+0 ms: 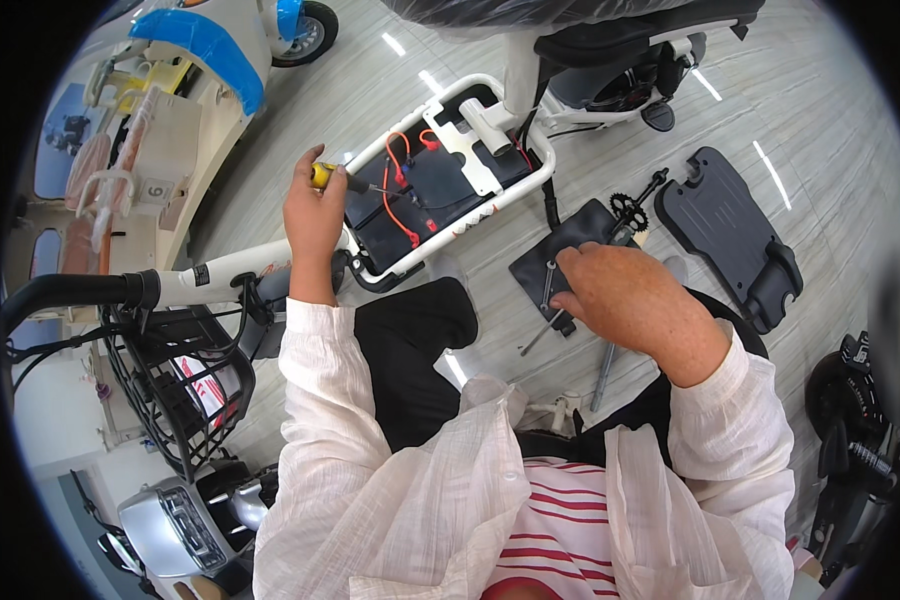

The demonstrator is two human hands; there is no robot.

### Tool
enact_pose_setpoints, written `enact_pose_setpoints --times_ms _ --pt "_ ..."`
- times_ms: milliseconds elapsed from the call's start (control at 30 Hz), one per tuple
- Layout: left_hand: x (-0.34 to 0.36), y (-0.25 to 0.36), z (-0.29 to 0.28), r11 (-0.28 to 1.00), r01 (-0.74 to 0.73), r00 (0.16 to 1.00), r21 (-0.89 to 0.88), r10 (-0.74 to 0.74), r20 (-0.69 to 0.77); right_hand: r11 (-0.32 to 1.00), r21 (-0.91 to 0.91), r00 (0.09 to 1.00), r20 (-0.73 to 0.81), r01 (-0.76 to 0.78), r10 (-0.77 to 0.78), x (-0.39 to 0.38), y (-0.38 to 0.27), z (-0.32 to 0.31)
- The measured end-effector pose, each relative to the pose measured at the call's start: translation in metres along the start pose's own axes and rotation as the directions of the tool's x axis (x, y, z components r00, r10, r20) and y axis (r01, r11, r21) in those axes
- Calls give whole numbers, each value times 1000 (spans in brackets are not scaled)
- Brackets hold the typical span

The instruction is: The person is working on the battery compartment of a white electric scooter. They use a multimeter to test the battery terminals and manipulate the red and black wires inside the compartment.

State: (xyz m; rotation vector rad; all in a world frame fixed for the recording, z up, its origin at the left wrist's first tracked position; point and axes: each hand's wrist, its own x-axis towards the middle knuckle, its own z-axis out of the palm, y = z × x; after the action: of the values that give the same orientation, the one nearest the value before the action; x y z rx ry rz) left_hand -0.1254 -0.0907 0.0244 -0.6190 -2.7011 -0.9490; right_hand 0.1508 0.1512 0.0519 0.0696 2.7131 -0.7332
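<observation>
My left hand (315, 215) is closed around the yellow-and-black handle of a screwdriver (322, 176). Its shaft points right, over the open battery compartment (368, 165) of a white electric bike. Black batteries (440, 180) lie inside, joined by orange wires (392, 205) with red connectors. Over a black mat (540, 262) on the floor is my right hand (630, 300), thumb and forefinger apart, its other fingers partly hidden. A wrench (547, 285) lies by its fingertips. Beneath the thumb, a thin metal tool (540, 335) shows in part.
A pedal crank with chainring (628, 212) lies at the mat's far corner. Right of it is a dark plastic cover (725, 235). The bike's handlebar (80, 290) and black basket (195, 370) stand at left. Other vehicles surround me, including a silver scooter (170, 530).
</observation>
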Motion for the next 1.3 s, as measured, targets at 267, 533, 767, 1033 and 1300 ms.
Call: enact_pose_setpoints --times_ms 267,533,767,1033,1300 --pt "5 -15 -6 936 176 983 -304 -154 95 1000 -11 1000 10 2 -2 1 -1 1" --pt "2 -1 0 998 41 999 42 -42 27 1000 -4 1000 7 -8 8 1 2 2" --pt "10 -35 -1 996 -60 998 58 61 -24 1000 -2 1000 3 2 -2 1 0 4" --pt "9 -25 2 999 2 1000 -44 -3 -12 998 2 997 -47 64 -64 3 6 17" --pt "6 -22 1 984 30 994 -176 -11 109 996 -55 997 32 72 -70 12 3 21"
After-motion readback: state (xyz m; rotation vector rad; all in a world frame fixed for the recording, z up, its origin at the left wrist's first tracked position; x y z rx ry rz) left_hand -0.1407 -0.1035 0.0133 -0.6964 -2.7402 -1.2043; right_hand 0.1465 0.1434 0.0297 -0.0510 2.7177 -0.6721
